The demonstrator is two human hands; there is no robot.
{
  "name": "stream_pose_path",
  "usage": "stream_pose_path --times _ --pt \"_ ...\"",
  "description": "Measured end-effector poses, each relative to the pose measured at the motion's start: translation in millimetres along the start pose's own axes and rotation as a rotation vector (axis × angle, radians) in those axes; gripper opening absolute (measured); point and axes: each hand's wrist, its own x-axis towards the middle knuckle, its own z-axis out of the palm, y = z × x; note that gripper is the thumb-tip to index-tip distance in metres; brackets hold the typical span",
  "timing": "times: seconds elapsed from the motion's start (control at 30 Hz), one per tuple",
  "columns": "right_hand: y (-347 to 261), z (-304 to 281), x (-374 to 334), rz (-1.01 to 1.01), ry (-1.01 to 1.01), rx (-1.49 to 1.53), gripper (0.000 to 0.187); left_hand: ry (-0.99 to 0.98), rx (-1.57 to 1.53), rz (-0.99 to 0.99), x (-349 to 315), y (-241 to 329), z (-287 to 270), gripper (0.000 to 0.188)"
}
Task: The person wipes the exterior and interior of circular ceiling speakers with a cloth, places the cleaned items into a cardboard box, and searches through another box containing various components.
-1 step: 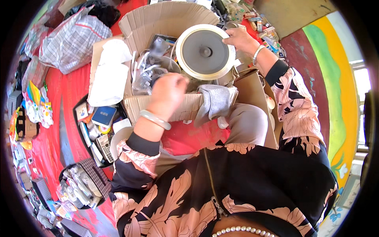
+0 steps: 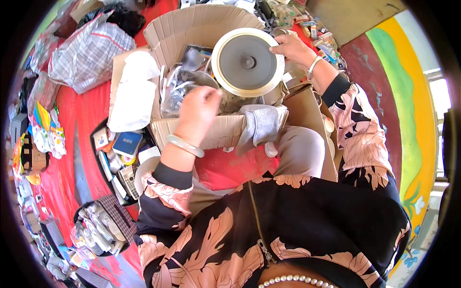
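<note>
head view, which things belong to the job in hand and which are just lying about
In use, by the look of it:
speaker, gripped at its rim by the right hand
cardboard box, under the left hand

Seemingly just lying about:
grey cloth, over the box's near edge
plaid bag
black plastic bag

Red floor sheeting (image 2: 90,106) lies near a painted wall (image 2: 421,101) and bright window (image 2: 440,95).

The speaker (image 2: 245,76) is dark grey, its rim (image 2: 215,65) perhaps pale gold.
</note>
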Motion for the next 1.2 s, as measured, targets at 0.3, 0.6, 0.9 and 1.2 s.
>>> stream_pose_path --times 0.3,0.6,0.9,1.2 --pt "3 39 -55 -0.003 0.042 0.918 0.013 -0.161 -1.243 -0.481 5 -11 -16 0.058" --pt "8 87 -74 -0.041 -0.021 1.214 0.014 -0.125 -1.443 -0.26 0 17 -19 0.063" --pt "14 82 -72 -0.093 -0.042 1.27 0.018 -0.186 -1.352 -0.118 -3 17 -21 0.075" --pt "6 70 -82 -0.088 -0.029 1.176 0.026 -0.246 -1.371 -0.16 -7 6 -16 0.091"
